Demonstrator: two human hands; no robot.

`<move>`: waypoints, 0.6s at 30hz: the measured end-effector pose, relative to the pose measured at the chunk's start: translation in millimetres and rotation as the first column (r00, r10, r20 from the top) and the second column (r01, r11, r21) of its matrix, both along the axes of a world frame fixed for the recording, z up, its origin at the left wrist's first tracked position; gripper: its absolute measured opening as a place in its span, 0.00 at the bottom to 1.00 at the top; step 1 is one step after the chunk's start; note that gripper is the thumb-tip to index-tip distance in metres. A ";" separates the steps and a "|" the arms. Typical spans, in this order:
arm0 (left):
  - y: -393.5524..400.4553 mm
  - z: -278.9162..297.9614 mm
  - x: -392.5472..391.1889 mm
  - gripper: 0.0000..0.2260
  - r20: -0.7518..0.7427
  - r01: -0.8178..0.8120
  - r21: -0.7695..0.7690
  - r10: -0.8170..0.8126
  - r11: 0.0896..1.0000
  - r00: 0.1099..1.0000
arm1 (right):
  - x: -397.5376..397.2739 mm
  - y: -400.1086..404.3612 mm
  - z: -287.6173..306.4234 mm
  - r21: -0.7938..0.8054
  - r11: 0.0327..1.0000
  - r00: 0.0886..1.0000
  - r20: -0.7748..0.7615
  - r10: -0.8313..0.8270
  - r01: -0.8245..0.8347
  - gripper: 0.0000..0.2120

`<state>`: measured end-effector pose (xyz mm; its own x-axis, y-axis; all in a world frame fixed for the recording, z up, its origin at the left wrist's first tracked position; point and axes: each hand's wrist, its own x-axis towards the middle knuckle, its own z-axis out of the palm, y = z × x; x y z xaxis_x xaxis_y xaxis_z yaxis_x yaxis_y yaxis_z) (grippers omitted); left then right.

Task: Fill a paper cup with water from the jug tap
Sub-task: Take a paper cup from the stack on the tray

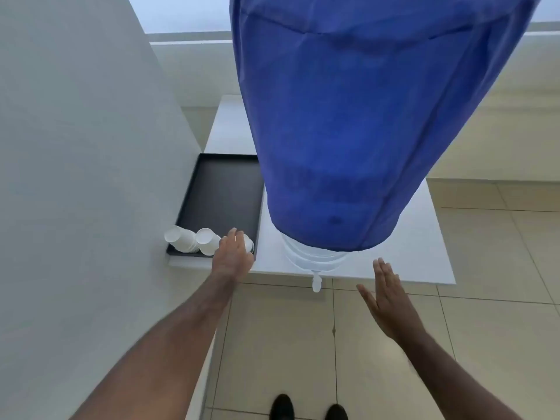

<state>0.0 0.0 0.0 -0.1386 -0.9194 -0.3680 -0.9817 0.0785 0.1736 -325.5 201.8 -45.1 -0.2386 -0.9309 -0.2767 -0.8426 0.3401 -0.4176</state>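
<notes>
A large water jug under a blue cloth cover stands on a white table. Its white tap juts past the table's front edge. White paper cups sit in short stacks at the near end of a black tray, left of the jug. My left hand reaches over the rightmost cup, which is mostly hidden by my fingers; whether they grip it cannot be told. To the right of the tap, my right hand hovers flat with fingers straight, holding nothing.
A white wall rises close on the left, right beside the tray. Beige floor tiles lie below the table edge, and my two black shoes show at the bottom.
</notes>
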 end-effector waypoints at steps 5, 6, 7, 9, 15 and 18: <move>-20.9 -10.6 -1.4 0.34 0.023 -0.059 0.118 0.057 0.991 0.998 | 0.1 1.8 -6.6 0.030 1.000 1.000 0.012 -0.004 0.003 0.41; -23.8 -15.5 -3.0 0.35 0.023 -0.060 0.138 0.057 0.989 0.998 | 0.5 1.5 -8.6 0.033 0.999 1.000 0.007 -0.002 0.002 0.42; -25.7 -19.5 -3.6 0.35 0.021 -0.060 0.150 0.058 0.987 0.998 | 0.8 2.1 -10.0 0.039 0.999 1.000 0.005 0.002 -0.002 0.42; -30.1 -27.4 -3.5 0.34 0.023 -0.054 0.159 0.050 0.986 0.998 | 0.3 3.1 -13.6 0.037 0.999 1.000 -0.003 0.004 -0.004 0.42; -38.4 -59.2 1.9 0.26 0.005 -0.025 0.093 0.025 0.995 1.000 | 7.5 4.4 -19.9 0.038 0.999 1.000 -0.004 0.003 -0.003 0.38; -38.0 -70.1 9.1 0.26 -0.034 -0.016 0.007 0.016 1.000 0.999 | 10.8 3.8 -24.7 0.023 1.000 1.000 0.016 0.003 -0.004 0.37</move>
<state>9.1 -38.0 -70.1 -0.1364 -0.9193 -0.3692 -0.9763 0.0614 0.2077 -314.7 205.5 -69.8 -0.2308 -0.9249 -0.3022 -0.8369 0.3471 -0.4232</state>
